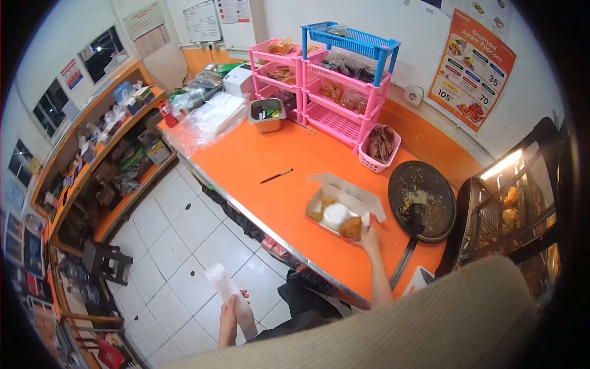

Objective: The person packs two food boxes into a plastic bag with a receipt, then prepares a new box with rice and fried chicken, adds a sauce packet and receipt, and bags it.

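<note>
My left hand (231, 312) is closed on a long white paper receipt (222, 280), which it holds upright over the floor, off the table's front edge. On the orange table lies a cardboard food box (364, 195) with its lid folded back. Inside it are a white rounded mound of rice (335, 216), a piece of fried chicken (351, 228) and more golden fried pieces (318, 213) at the left. At the box's near right corner, my right hand (368, 238) grips the edge; some of its fingers are hidden.
Right of the box sits a black stone mortar (424, 190) with a pestle (417, 216), beside a lit display case (510, 209). A pen (276, 176) lies mid-table. Behind stand pink and blue racks (335, 117), a metal container (267, 114) and plastic bags (212, 117).
</note>
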Demonstrator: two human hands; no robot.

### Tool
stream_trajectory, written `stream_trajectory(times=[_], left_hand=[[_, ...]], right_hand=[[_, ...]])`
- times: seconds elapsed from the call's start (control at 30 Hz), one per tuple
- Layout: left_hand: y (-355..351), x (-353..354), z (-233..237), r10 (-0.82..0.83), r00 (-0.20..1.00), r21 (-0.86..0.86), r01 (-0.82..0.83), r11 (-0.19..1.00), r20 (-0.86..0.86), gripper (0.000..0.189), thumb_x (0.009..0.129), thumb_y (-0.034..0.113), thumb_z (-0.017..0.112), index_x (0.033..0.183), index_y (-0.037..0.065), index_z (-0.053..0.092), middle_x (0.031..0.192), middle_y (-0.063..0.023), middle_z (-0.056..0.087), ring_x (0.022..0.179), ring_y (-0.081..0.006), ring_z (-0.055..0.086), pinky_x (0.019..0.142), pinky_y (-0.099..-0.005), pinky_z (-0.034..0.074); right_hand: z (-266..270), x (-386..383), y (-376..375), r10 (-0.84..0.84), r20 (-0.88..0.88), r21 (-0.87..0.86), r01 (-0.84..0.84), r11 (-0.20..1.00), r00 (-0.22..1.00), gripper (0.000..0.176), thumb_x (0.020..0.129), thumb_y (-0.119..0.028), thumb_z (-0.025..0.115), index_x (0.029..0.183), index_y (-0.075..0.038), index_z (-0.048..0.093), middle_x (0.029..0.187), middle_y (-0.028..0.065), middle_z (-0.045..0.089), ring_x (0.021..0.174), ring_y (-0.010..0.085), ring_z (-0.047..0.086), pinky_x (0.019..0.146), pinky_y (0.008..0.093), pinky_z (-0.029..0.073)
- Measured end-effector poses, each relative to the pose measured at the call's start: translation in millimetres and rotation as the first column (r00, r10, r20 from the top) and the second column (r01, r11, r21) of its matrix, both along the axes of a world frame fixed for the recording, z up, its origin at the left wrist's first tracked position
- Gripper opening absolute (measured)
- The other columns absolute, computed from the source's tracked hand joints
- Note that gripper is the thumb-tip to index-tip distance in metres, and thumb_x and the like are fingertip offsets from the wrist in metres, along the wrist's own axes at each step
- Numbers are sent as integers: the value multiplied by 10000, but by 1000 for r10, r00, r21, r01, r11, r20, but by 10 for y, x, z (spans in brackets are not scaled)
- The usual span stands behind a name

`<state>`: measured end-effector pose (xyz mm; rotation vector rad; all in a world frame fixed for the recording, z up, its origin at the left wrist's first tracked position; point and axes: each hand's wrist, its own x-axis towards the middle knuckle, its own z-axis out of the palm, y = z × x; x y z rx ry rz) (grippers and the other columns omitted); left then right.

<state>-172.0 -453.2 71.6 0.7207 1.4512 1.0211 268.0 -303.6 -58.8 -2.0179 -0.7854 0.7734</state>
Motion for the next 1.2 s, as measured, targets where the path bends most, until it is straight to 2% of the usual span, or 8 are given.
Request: stream_trajectory(times=[0.07, 0.2, 0.47, 0.6, 0.77, 0.87, 1.03, 1.2], left_hand=[[436, -12, 23, -29, 1000, -18, 29, 999, -6, 421, 966, 338, 393, 1118, 4, 600, 1000, -90, 641, 869, -172, 574, 795, -310, 453], [1146, -211, -162, -28, 999, -41, 26, 999, -40, 412, 962, 344, 404, 1118, 22, 609, 1026, -86, 634, 914, -173, 549, 818, -310, 431], [1945, -283, 187, -25, 999, -117, 20, 993, -46, 432, 949, 387, 432, 1119, 30, 606, 967, -81, 610, 806, -162, 567, 710, -304, 471], [2069, -550, -341, 48, 998, -159, -40, 986, 47, 441, 950, 396, 433, 1115, 27, 611, 929, -72, 615, 804, -152, 569, 701, -298, 471], [2225, -422, -360, 16, 997, -184, -28, 983, -69, 429, 957, 389, 427, 1095, 36, 629, 939, -54, 626, 802, -145, 562, 719, -303, 463], [2372, -349, -242, -126, 987, -158, 109, 981, -104, 408, 966, 363, 422, 1090, 37, 634, 948, -56, 631, 824, -141, 559, 751, -302, 455], [2618, -241, 0, -176, 978, -108, 164, 981, -110, 377, 965, 325, 439, 1071, 21, 636, 995, -69, 644, 887, -145, 576, 786, -296, 456], [2656, -573, -192, -161, 987, -112, 157, 981, -23, 355, 962, 299, 441, 1069, 23, 638, 995, -73, 650, 905, -149, 595, 782, -288, 470]], right_hand=[[429, -143, 387, -13, -375, 57, 37, 998, 927, 257, 830, -137, 530, 890, 109, 572, 844, 346, 597, 818, 440, 629, 745, 476, 518], [1235, 520, 984, 56, 645, -54, -28, 998, 762, 186, 804, -135, 549, 838, 39, 606, 773, 247, 618, 768, 412, 626, 692, 492, 502], [714, 1933, 3222, -188, 922, 261, -184, 948, 338, 294, 781, -127, 563, 1033, 21, 605, 1016, 256, 599, 967, 429, 562, 824, 451, 457], [981, 1787, 3186, -239, 523, 380, 27, 924, 818, 303, 780, -31, 502, 1048, 27, 630, 1007, 213, 639, 986, 345, 598, 878, 388, 449], [748, 2296, 2955, -244, 127, 449, 163, 878, 961, 320, 903, -244, 508, 1026, 16, 648, 936, 162, 677, 895, 215, 635, 788, 347, 467], [795, 2552, 2845, -50, 357, -65, 78, 995, 933, 331, 873, -320, 578, 1012, -40, 684, 936, 114, 690, 847, 196, 637, 792, 328, 484], [1213, 2049, 2729, -393, 711, 344, 198, 918, 584, 286, 880, -253, 538, 966, -2, 644, 830, 125, 666, 761, 236, 628, 732, 378, 489], [2227, 906, 2164, -90, -87, 580, 124, 805, 992, 251, 951, -251, 486, 992, -45, 625, 846, 6, 599, 764, 120, 594, 634, 259, 473]])
